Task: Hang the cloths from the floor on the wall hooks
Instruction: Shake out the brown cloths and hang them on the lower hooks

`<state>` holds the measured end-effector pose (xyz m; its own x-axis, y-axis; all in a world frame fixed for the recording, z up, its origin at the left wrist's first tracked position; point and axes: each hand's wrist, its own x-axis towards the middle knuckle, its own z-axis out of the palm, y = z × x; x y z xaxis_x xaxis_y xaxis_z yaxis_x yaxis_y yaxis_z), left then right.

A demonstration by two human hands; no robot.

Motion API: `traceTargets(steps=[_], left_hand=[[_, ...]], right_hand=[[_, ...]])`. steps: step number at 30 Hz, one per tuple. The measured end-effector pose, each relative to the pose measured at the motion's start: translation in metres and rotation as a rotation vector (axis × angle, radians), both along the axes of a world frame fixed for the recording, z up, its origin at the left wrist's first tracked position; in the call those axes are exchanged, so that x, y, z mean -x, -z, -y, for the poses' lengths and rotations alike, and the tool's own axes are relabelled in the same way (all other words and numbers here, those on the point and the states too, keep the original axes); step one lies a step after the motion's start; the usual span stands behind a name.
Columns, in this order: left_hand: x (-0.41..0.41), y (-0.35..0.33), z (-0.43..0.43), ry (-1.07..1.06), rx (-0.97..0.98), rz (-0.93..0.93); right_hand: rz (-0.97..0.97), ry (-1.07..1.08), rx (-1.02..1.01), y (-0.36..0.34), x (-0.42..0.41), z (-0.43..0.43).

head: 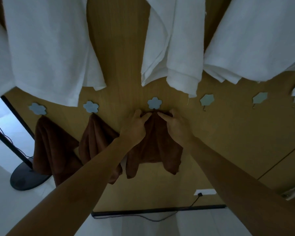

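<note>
— Brown cloth (154, 145); where?
— Top edge pinched by the left hand (136, 127) and right hand (176, 126), fingers curled into it; flower hook (154, 103) just above the fingertips; the rest hangs below the fingers.

head-worn camera faces the wall hooks (154, 103) close up, tilted downward.

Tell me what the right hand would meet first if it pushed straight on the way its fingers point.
The right hand points up-left into the gathered top of the brown cloth it pinches; just past that sits the flower hook, though depth is unclear.
</note>
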<state>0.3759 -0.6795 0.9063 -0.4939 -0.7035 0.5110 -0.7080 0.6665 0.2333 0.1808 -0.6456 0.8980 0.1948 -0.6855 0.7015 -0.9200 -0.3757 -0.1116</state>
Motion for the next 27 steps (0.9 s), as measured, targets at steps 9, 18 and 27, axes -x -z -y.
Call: traceTargets(steps=[9,18,27], left_hand=[[0.016,0.004,-0.008,-0.054,-0.057,-0.052],[0.022,0.004,-0.024,0.094,-0.624,-0.412],[-0.003,0.007,-0.037,-0.042,-0.212,-0.067]], right_hand=[[0.217,0.053,-0.072,0.008,-0.013,-0.008],[0.512,-0.109,-0.481,0.004,-0.028,-0.020],[0.425,-0.003,-0.540,0.001,-0.020,-0.041]])
